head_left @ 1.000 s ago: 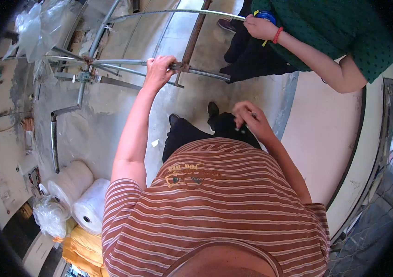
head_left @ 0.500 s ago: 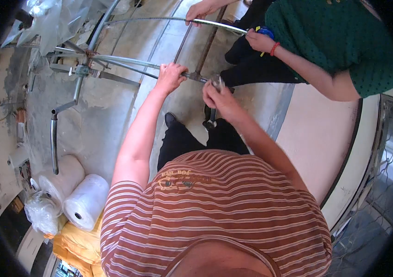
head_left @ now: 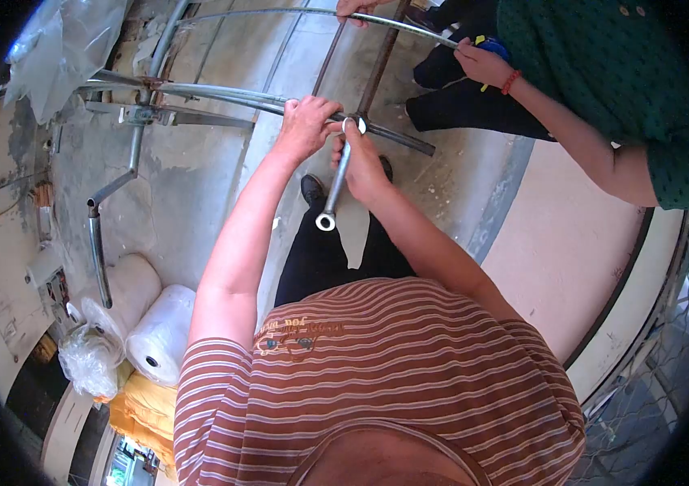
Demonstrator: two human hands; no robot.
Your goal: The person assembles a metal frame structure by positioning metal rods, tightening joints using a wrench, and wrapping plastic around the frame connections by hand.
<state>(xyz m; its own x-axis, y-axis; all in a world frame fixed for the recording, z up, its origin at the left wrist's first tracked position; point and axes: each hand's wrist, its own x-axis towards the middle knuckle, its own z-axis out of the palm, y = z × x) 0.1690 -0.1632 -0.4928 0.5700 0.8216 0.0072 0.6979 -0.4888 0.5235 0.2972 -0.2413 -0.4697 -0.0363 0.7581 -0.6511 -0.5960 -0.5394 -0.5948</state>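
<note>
My left hand (head_left: 306, 130) is closed round a grey metal tube (head_left: 231, 94) of a long frame. Close beside it, my right hand (head_left: 363, 168) grips a metal bar with a ring at each end (head_left: 335, 190), shaped like a box wrench. Its near ring points down towards my body. The far ring lies against the frame, by the joint with a dark crossbar (head_left: 381, 69); whether it sits around anything there I cannot tell. Past my right hand, a dark tube end (head_left: 409, 142) sticks out.
A co-worker in a green top (head_left: 595, 73) holds a long curved strip (head_left: 280, 11), with a blue tape measure (head_left: 494, 50) at one hand. White film rolls (head_left: 162, 332) and a yellow bundle (head_left: 142, 413) lie at lower left. Bent tubing (head_left: 99, 251) hangs left; clear plastic (head_left: 65, 61) hangs above.
My right hand has moved left, closer to my left hand, and the ringed bar now angles down towards me. The co-worker's hands have shifted up and right in view.
</note>
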